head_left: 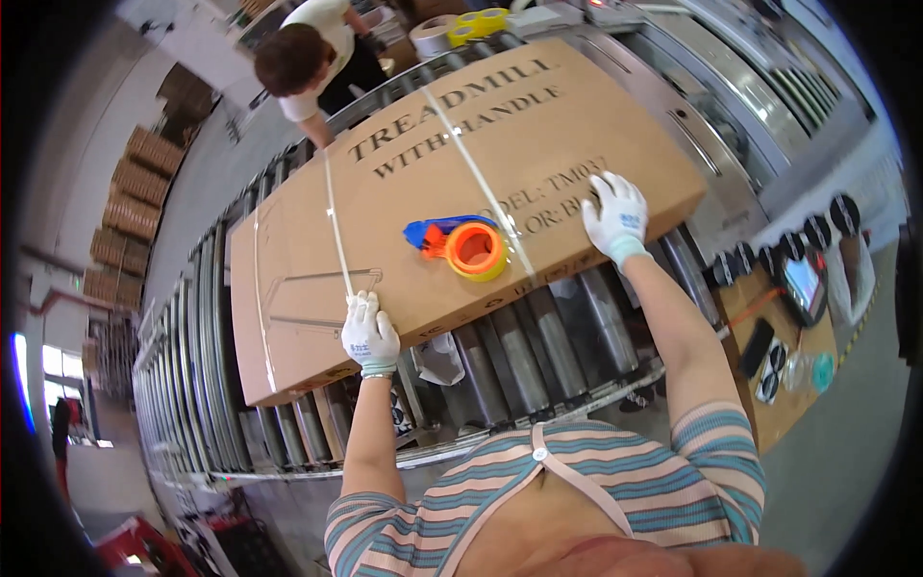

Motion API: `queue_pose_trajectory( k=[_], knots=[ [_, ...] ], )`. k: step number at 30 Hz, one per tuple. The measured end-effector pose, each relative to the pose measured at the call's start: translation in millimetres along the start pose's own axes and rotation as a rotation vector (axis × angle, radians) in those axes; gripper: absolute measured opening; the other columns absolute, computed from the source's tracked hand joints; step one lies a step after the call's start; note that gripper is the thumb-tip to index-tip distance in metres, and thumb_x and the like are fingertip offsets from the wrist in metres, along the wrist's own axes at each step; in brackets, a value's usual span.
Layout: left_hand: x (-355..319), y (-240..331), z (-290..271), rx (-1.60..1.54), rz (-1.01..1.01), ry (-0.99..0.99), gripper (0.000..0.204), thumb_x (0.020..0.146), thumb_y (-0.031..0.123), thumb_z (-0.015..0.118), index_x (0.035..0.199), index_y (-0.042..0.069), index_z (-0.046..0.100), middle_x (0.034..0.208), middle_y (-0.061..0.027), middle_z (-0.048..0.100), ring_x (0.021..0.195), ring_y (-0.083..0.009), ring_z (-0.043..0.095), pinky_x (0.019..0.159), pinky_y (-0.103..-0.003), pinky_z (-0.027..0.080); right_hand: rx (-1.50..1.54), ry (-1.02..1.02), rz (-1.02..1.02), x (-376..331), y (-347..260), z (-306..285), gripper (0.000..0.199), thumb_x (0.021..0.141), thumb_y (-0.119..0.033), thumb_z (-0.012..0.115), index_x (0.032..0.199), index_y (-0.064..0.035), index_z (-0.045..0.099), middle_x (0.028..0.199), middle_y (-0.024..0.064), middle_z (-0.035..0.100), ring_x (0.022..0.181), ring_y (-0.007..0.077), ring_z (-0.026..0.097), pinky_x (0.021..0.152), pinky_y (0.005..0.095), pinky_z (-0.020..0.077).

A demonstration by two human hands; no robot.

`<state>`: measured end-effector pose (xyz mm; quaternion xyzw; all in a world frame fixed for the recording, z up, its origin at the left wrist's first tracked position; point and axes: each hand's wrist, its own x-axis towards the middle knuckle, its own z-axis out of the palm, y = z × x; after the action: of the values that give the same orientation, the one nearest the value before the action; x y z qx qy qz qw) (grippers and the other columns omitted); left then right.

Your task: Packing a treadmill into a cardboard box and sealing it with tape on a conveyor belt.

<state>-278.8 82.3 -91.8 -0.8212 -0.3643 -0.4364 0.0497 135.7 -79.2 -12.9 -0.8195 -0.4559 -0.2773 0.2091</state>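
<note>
A large flat brown carton (pixel 577 106) with dark print lies on a roller conveyor. Thin white straps (pixel 468 159) cross its top. My left hand (pixel 370 334), in a white glove, rests at the carton's near edge, its fingers over the end of a strap and its thumb apart. Further right, my right hand (pixel 617 219), gloved too, lies with spread fingers on the top near the right end. Between my hands, a blue and orange tape dispenser (pixel 435 234) with a yellow-edged roll sits on the carton.
Metal rollers (pixel 519 361) show along the carton's near side. Across the conveyor a person (pixel 312 62) reaches to the carton's far edge. Tape rolls (pixel 478 24) stand behind it. At right, a small table (pixel 808 341) bears a handheld device and a phone. Flat carton stacks (pixel 135 202) stand far left.
</note>
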Motion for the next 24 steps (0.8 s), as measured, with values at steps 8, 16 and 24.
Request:
queue_pose_trajectory(
  k=[8,16,24],
  knots=[
    [6.2,-11.9,0.6,-0.003,0.038,0.031,0.026,0.076,0.013,0.062,0.099,0.0,0.067,0.108,-0.0215,0.066,0.103,-0.0391,0.062,0.092,-0.046,0.05,-0.007,-0.045,-0.026,1.0,-7.0,6.5,0.043,0.083,-0.032,0.06,0.121,-0.0115,0.06,0.129,0.0106,0.055,0.123,0.0286,0.048,0.107,0.0448,0.0335],
    [4.2,-11.0,-5.1,0.08,-0.078,-0.079,0.027,0.079,0.018,0.062,0.099,0.0,0.067,0.108,-0.02,0.066,0.106,-0.0351,0.061,0.092,-0.043,0.048,-0.024,-0.125,0.0,2.1,-15.4,15.6,0.045,0.082,-0.036,0.06,0.121,-0.0135,0.06,0.128,0.0106,0.055,0.124,0.0281,0.048,0.105,0.0455,0.0348],
    [-15.8,-64.1,-52.8,0.064,-0.136,0.163,0.026,0.079,0.012,0.058,0.101,0.0,0.065,0.11,-0.0191,0.066,0.107,-0.0381,0.06,0.095,-0.045,0.047,-0.069,-0.151,-0.012,5.2,9.0,6.5,0.046,0.083,-0.038,0.063,0.124,-0.0178,0.057,0.129,0.0097,0.054,0.121,0.0297,0.049,0.103,0.0461,0.0376]
  ],
)
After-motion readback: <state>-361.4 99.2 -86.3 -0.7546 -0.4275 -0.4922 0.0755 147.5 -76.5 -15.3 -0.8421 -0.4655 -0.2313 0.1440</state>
